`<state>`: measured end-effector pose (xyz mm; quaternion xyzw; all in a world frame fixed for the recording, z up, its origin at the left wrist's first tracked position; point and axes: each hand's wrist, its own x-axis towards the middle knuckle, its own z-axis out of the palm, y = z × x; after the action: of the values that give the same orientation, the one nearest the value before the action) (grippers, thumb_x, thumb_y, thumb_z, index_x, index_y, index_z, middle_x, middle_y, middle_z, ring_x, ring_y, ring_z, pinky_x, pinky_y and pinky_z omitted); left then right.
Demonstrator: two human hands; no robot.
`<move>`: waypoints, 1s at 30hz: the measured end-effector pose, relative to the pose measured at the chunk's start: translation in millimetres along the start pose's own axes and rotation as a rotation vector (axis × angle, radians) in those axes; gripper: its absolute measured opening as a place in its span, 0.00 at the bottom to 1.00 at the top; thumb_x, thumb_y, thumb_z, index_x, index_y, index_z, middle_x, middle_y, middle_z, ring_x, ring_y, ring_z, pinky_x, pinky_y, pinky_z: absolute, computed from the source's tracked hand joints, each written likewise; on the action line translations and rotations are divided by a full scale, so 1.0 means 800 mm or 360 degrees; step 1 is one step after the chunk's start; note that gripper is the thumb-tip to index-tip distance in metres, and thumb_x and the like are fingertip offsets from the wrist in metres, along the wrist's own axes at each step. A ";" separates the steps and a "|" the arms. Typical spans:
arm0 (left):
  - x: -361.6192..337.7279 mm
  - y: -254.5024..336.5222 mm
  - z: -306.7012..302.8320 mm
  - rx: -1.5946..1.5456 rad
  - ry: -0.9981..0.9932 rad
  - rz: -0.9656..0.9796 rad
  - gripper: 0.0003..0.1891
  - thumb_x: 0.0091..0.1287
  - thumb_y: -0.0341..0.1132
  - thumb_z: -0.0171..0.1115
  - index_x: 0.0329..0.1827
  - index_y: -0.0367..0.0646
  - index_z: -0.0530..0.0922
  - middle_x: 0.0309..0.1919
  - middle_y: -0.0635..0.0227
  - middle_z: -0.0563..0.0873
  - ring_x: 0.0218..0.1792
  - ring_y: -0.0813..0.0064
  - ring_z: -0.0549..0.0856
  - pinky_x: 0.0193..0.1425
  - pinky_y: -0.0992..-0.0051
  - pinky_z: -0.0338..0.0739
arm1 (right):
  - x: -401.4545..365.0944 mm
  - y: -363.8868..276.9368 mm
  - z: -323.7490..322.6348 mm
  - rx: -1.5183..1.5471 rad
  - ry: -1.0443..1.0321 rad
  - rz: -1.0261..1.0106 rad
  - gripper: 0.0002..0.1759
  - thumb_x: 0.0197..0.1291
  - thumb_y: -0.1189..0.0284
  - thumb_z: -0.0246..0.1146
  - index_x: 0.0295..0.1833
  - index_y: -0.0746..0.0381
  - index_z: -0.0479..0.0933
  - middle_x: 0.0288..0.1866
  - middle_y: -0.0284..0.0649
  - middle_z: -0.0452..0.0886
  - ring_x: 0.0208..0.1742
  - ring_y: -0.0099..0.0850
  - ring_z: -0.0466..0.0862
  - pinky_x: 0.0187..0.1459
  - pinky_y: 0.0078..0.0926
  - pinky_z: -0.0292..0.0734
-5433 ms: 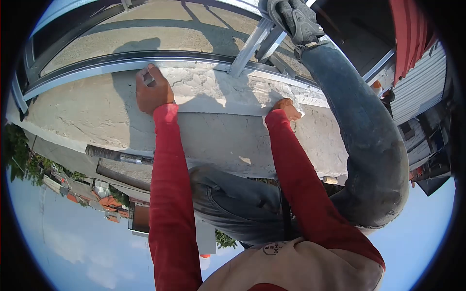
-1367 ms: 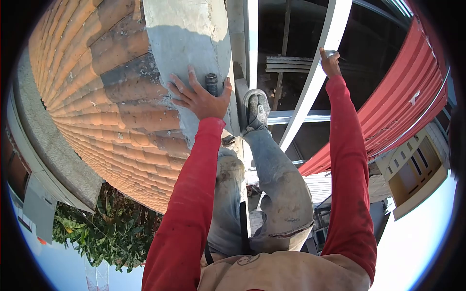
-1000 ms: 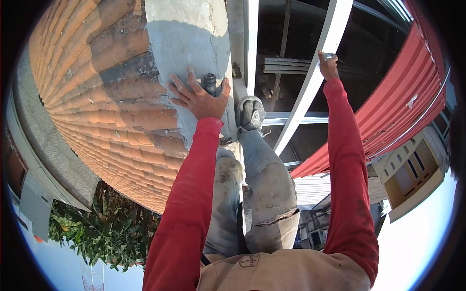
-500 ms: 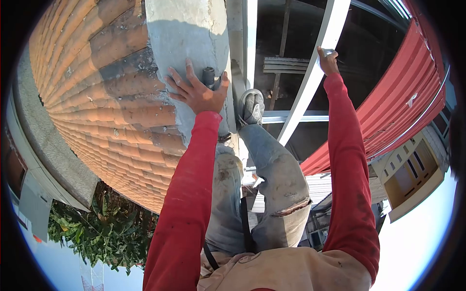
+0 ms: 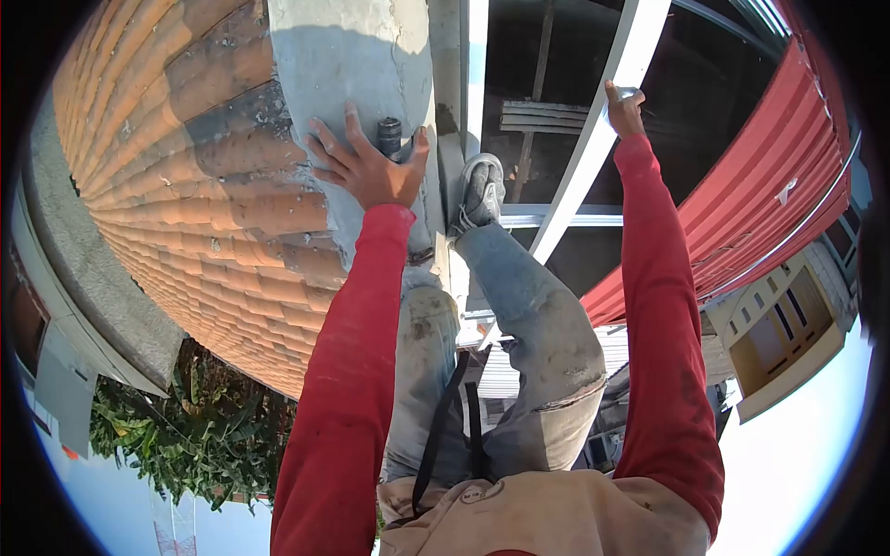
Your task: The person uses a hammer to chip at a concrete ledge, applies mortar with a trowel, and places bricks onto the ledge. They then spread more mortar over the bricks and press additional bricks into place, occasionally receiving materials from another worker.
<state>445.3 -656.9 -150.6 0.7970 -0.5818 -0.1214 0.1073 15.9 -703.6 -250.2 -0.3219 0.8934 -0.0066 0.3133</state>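
My left hand [image 5: 378, 171] lies with fingers spread on the grey concrete ledge [image 5: 348, 65] beside the roof tiles. Between its thumb and index finger a short black cylinder [image 5: 389, 137] shows; the palm hides whatever continues below it. On the other side, my right hand [image 5: 626, 109] is closed around the edge of a long, pale metal beam [image 5: 593, 153] that slants over a dark opening. My shoe [image 5: 483, 190] is set between the ledge and the opening, close to another upright-running pale beam [image 5: 475, 74].
Orange roof tiles [image 5: 213, 185] curve away on the left. A dark opening [image 5: 691, 102] lies under the beams, crossed by a thinner metal bar [image 5: 575, 216]. Red corrugated sheeting [image 5: 742, 204] borders it at right. Green plants [image 5: 190, 435] grow below the tiles.
The view has shifted slightly, and my left hand sits a little further left and higher. My raised knee has swung slightly right. My right hand keeps its grip on the beam.
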 end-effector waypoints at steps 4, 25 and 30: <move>-0.002 -0.004 0.000 -0.0034 0.0001 0.0021 0.55 0.49 0.65 0.71 0.78 0.54 0.56 0.77 0.40 0.49 0.77 0.31 0.43 0.70 0.24 0.42 | 0.006 0.009 0.001 -0.0075 -0.0047 -0.0012 0.63 0.59 0.30 0.55 0.72 0.77 0.41 0.67 0.78 0.63 0.71 0.64 0.67 0.71 0.48 0.63; 0.014 -0.033 0.049 0.0232 0.0198 -0.0015 0.50 0.57 0.56 0.70 0.75 0.34 0.58 0.74 0.41 0.61 0.76 0.44 0.57 0.78 0.47 0.49 | -0.079 0.245 0.105 -0.0160 -0.0157 -0.0121 0.63 0.61 0.28 0.49 0.76 0.77 0.45 0.69 0.67 0.68 0.74 0.58 0.67 0.72 0.40 0.63; 0.015 -0.023 0.045 0.0082 0.0233 0.0006 0.51 0.57 0.57 0.70 0.75 0.35 0.58 0.74 0.41 0.60 0.76 0.43 0.56 0.77 0.45 0.48 | -0.080 0.255 0.138 -0.0061 -0.0003 -0.0048 0.65 0.60 0.26 0.47 0.75 0.78 0.45 0.66 0.69 0.70 0.70 0.57 0.72 0.63 0.42 0.73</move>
<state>454.1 -663.8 -191.7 0.8052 -0.5768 -0.0477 0.1292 0.1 -484.0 -346.5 -0.3413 0.8881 0.0059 0.3077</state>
